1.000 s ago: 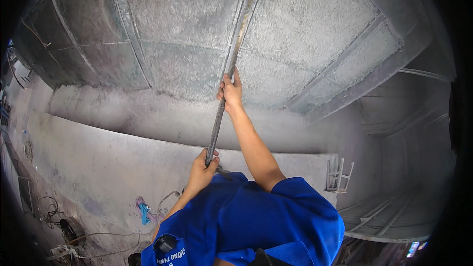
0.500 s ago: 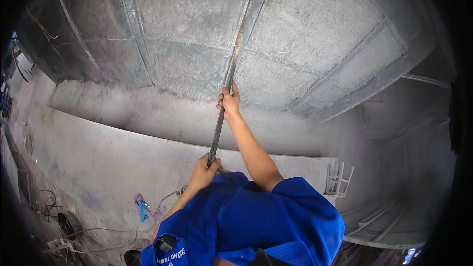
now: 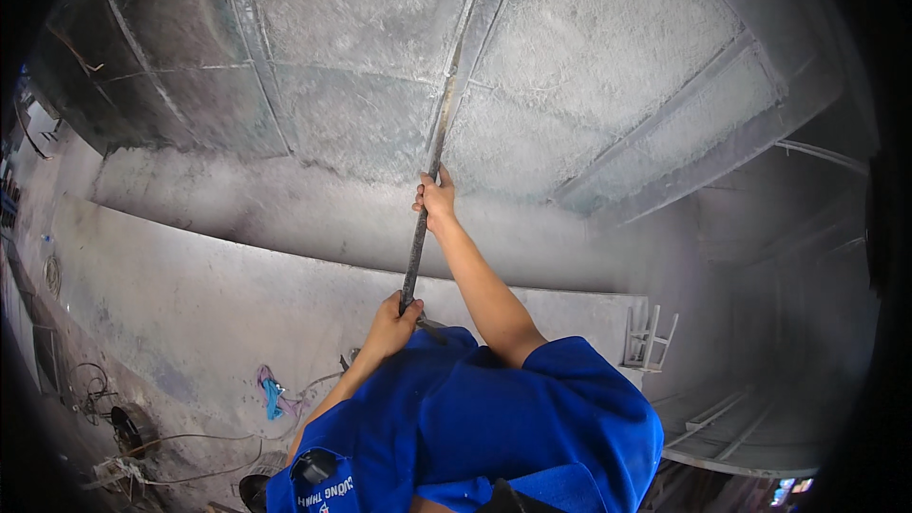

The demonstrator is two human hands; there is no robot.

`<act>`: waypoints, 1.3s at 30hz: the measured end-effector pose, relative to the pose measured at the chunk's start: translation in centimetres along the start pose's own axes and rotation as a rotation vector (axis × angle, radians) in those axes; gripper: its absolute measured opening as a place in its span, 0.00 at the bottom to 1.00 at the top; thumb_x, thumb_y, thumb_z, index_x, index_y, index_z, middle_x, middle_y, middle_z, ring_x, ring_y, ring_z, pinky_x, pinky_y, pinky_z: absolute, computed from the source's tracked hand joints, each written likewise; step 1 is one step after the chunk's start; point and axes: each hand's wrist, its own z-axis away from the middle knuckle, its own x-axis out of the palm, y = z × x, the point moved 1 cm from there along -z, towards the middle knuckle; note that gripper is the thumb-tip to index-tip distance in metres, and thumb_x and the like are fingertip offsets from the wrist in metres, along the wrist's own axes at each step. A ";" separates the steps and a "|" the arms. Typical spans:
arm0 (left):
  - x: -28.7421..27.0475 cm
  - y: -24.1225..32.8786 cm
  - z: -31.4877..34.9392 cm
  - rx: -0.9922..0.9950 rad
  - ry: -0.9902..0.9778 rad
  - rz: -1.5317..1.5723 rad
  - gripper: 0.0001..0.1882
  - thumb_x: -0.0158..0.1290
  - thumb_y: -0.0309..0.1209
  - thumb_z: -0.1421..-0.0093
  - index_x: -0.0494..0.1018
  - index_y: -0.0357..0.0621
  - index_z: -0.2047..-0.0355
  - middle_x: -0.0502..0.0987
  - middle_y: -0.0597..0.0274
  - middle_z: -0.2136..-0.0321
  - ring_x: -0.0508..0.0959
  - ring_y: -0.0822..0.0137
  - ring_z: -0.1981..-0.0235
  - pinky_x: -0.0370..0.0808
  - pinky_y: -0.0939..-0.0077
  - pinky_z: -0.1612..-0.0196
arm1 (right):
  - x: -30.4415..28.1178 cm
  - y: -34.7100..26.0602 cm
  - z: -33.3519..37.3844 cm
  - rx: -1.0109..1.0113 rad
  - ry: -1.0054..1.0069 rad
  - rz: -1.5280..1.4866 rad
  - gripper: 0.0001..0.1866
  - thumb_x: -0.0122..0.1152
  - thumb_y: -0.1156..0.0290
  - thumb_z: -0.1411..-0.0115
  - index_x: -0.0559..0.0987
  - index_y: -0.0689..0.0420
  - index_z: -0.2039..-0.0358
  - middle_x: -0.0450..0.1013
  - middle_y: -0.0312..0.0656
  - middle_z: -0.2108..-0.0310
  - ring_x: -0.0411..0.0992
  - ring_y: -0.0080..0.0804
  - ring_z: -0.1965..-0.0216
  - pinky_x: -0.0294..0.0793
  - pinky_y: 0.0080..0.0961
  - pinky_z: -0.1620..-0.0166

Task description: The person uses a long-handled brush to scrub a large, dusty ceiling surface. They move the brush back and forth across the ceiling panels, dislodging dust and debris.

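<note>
My left hand (image 3: 389, 325) is closed around the lower end of a long dark metal pole (image 3: 415, 256), close against my body. Farther up, my right hand (image 3: 437, 198) grips the same pole from its right side. The upper part of the pole is worn to a yellowish brown, and it slants up over a rough, dusty grey panel (image 3: 361, 119) divided by metal ribs. It overlaps a wide rib (image 3: 489, 28) there; whether its tip touches the rib I cannot tell. A short dark piece sticks out beside the pole's lower end.
A smooth grey sheet with a curved edge (image 3: 218, 294) lies in front of me. Blue and purple cloth (image 3: 273, 397) and loose cables (image 3: 204, 437) are at the lower left. A small white metal frame (image 3: 650, 340) stands at the right. Haze blurs the right side.
The pole and my right hand have shifted slightly left, and the pole's upper end sits a little lower in view. Both hands keep their grip. The haze at right looks thicker.
</note>
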 end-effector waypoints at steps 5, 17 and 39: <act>-0.1 0.1 -0.5 -0.048 -0.020 -0.023 0.16 0.54 0.38 0.29 0.70 0.39 0.70 0.71 0.66 0.83 0.70 0.72 0.82 0.68 0.70 0.77 | -1.3 1.7 -1.1 0.025 0.027 0.013 0.35 0.55 0.75 0.32 0.57 0.48 0.27 0.65 0.35 0.77 0.60 0.21 0.84 0.65 0.27 0.82; 1.9 -2.7 -7.1 -0.202 0.070 -0.085 0.18 0.53 0.38 0.32 0.73 0.34 0.72 0.73 0.57 0.83 0.74 0.65 0.79 0.69 0.61 0.73 | -7.0 4.8 -5.5 0.245 -0.068 0.111 0.28 0.58 0.70 0.31 0.62 0.56 0.33 0.70 0.42 0.71 0.72 0.32 0.77 0.77 0.34 0.76; 5.9 -13.7 -22.5 -0.271 0.211 -0.253 0.21 0.53 0.41 0.37 0.77 0.27 0.64 0.79 0.41 0.78 0.82 0.49 0.73 0.75 0.53 0.67 | -14.6 12.2 -9.7 0.541 -0.173 0.242 0.35 0.62 0.72 0.32 0.54 0.58 0.31 0.75 0.46 0.61 0.82 0.46 0.64 0.86 0.46 0.56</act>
